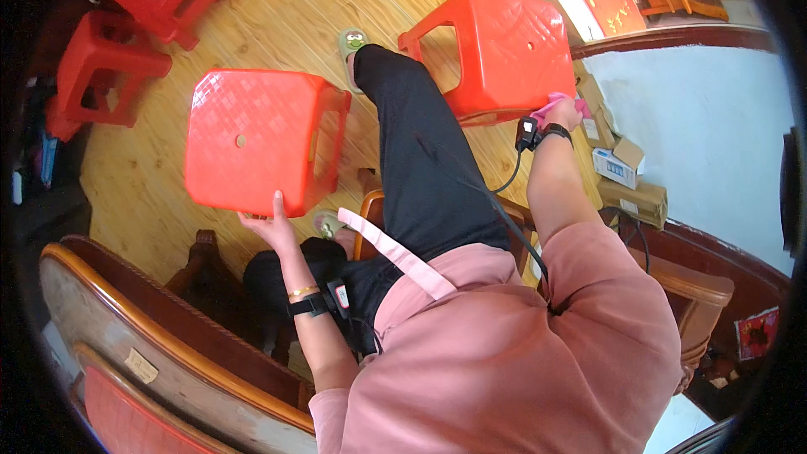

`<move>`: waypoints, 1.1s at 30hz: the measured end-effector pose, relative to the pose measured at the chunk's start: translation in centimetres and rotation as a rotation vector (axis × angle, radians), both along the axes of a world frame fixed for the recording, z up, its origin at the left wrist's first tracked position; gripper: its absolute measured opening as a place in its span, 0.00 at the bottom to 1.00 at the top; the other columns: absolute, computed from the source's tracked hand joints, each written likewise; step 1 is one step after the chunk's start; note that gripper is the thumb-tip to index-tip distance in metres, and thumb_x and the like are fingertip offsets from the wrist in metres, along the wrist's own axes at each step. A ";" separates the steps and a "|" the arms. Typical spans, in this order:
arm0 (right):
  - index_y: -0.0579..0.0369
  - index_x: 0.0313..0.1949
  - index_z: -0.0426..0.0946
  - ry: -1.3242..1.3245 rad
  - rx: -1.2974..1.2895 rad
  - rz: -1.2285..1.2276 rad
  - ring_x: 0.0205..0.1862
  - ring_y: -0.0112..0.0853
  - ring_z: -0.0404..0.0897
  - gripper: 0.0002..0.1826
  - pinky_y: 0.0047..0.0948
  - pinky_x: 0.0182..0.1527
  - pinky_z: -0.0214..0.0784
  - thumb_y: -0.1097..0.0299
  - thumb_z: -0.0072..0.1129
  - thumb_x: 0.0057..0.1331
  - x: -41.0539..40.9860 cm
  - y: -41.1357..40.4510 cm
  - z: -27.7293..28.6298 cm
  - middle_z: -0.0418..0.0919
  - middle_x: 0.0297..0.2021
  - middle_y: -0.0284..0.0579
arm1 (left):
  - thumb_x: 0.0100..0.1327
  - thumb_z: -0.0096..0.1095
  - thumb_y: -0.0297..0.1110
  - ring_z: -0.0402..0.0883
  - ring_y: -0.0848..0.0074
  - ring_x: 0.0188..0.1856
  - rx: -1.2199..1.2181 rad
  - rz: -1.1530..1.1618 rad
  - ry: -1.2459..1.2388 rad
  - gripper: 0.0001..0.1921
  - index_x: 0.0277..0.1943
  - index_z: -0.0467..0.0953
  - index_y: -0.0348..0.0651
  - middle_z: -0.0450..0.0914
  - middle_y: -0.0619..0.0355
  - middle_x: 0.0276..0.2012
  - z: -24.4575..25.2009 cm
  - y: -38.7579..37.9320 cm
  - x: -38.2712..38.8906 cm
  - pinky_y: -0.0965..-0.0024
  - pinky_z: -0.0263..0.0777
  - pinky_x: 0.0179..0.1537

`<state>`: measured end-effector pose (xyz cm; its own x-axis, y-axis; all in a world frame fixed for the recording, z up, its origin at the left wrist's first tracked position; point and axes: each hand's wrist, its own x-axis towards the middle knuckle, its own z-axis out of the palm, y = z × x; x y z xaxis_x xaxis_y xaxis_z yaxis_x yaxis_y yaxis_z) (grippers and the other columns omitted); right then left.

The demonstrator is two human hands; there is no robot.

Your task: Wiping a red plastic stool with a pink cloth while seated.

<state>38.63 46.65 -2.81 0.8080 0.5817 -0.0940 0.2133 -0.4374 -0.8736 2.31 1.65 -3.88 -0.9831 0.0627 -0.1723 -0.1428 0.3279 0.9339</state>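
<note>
My left hand (273,227) grips the near edge of a red plastic stool (252,132), with the thumb on its seat. This stool has a woven-pattern seat with a round hole in it. At the right, my right hand (563,115) holds a pink cloth (555,101) against the near right corner of a second red plastic stool (520,50). Its seat has a raised line pattern and a small hole. Each wrist wears a black strap with a small device. The fingers of my right hand are partly hidden by the cloth.
More red plastic stools (107,69) stand at the upper left on the wood-patterned floor (302,0). A wooden bench back (176,328) runs along the lower left. Cardboard boxes (633,198) lie by the right wall. A black cable (520,236) crosses by my right arm.
</note>
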 end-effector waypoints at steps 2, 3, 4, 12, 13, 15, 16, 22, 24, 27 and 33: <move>0.59 0.47 0.69 -0.015 -0.023 -0.047 0.39 0.45 0.77 0.21 0.38 0.34 0.71 0.70 0.47 0.51 -0.8 1.2 -0.1 0.75 0.41 0.54 | 0.50 0.68 0.30 0.63 0.63 0.55 -0.022 -0.014 0.023 0.46 0.62 0.40 0.28 0.58 0.40 0.56 -0.3 -0.1 -0.1 0.64 0.60 0.56; 0.59 0.46 0.70 0.174 -0.016 0.119 0.38 0.45 0.77 0.21 0.38 0.35 0.71 0.70 0.47 0.51 -2.8 0.7 1.2 0.76 0.40 0.54 | 0.50 0.68 0.31 0.62 0.63 0.57 -0.055 -0.026 0.043 0.47 0.63 0.38 0.28 0.56 0.40 0.58 -0.4 -0.6 -0.3 0.63 0.58 0.57; 0.59 0.46 0.70 0.346 0.013 0.262 0.38 0.45 0.78 0.20 0.39 0.36 0.71 0.70 0.48 0.51 -3.3 0.5 2.5 0.77 0.38 0.54 | 0.50 0.68 0.31 0.62 0.63 0.57 -0.046 -0.042 0.048 0.47 0.63 0.38 0.28 0.56 0.40 0.58 -0.4 -0.5 -0.2 0.63 0.58 0.57; 0.55 0.48 0.68 -0.065 -0.040 0.268 0.48 0.48 0.72 0.22 0.40 0.52 0.62 0.62 0.50 0.53 -1.6 9.6 -5.0 0.73 0.46 0.54 | 0.54 0.65 0.32 0.58 0.66 0.60 -0.014 -0.047 -0.081 0.46 0.63 0.36 0.27 0.50 0.43 0.63 0.9 0.3 1.0 0.66 0.54 0.60; 0.54 0.49 0.67 -0.062 -0.084 0.290 0.48 0.47 0.72 0.23 0.40 0.52 0.62 0.62 0.51 0.53 -2.0 9.4 -4.8 0.72 0.47 0.54 | 0.54 0.65 0.32 0.58 0.66 0.60 -0.017 -0.047 -0.072 0.46 0.63 0.36 0.27 0.50 0.43 0.63 0.8 0.1 0.9 0.66 0.54 0.60; 0.54 0.50 0.66 -0.048 -0.130 0.319 0.49 0.47 0.72 0.24 0.40 0.52 0.62 0.62 0.51 0.53 -3.3 8.3 -4.2 0.72 0.47 0.55 | 0.53 0.65 0.32 0.57 0.66 0.61 -0.080 -0.037 -0.054 0.47 0.63 0.35 0.26 0.48 0.43 0.63 0.6 -0.3 0.6 0.66 0.52 0.61; 0.55 0.51 0.66 -0.016 -0.134 0.285 0.49 0.47 0.72 0.24 0.39 0.52 0.63 0.63 0.51 0.53 -4.3 7.7 -3.4 0.72 0.47 0.55 | 0.53 0.65 0.32 0.57 0.66 0.61 -0.079 -0.027 -0.042 0.47 0.63 0.35 0.26 0.48 0.43 0.63 0.8 -0.6 0.4 0.66 0.52 0.61; 0.59 0.45 0.69 0.165 -0.011 0.122 0.41 0.38 0.75 0.17 0.41 0.38 0.68 0.70 0.48 0.54 -4.0 7.3 -3.5 0.74 0.38 0.47 | 0.53 0.65 0.34 0.57 0.64 0.61 -0.151 -0.075 0.038 0.48 0.63 0.34 0.24 0.52 0.41 0.62 -2.4 -1.9 -0.8 0.66 0.51 0.61; 0.60 0.43 0.69 0.219 0.051 0.073 0.34 0.34 0.76 0.15 0.35 0.34 0.68 0.71 0.48 0.54 -1.2 8.4 -5.1 0.75 0.35 0.44 | 0.51 0.67 0.41 0.47 0.60 0.66 -0.111 -0.112 -0.021 0.51 0.62 0.34 0.23 0.43 0.37 0.64 -4.1 -1.2 -0.6 0.66 0.40 0.65; 0.62 0.44 0.71 0.367 -0.007 0.083 0.44 0.42 0.76 0.20 0.35 0.46 0.68 0.71 0.55 0.50 -1.3 7.0 -4.9 0.76 0.40 0.53 | 0.51 0.67 0.42 0.45 0.58 0.66 -0.249 -0.110 0.002 0.51 0.62 0.35 0.22 0.42 0.35 0.64 -3.4 -1.4 -1.0 0.66 0.39 0.65; 0.59 0.45 0.67 0.422 0.184 0.339 0.31 0.36 0.77 0.18 0.33 0.34 0.71 0.75 0.48 0.51 -0.9 7.4 -3.7 0.75 0.31 0.45 | 0.51 0.66 0.40 0.44 0.58 0.66 -0.230 -0.047 -0.013 0.50 0.62 0.35 0.23 0.40 0.36 0.64 -2.1 -2.8 -0.9 0.66 0.39 0.65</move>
<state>37.70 54.05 -6.47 0.4877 0.8391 -0.2409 -0.0685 -0.2383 -0.9688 1.40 -1.19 -5.95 -0.9776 0.0656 -0.1999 -0.1340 0.5385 0.8319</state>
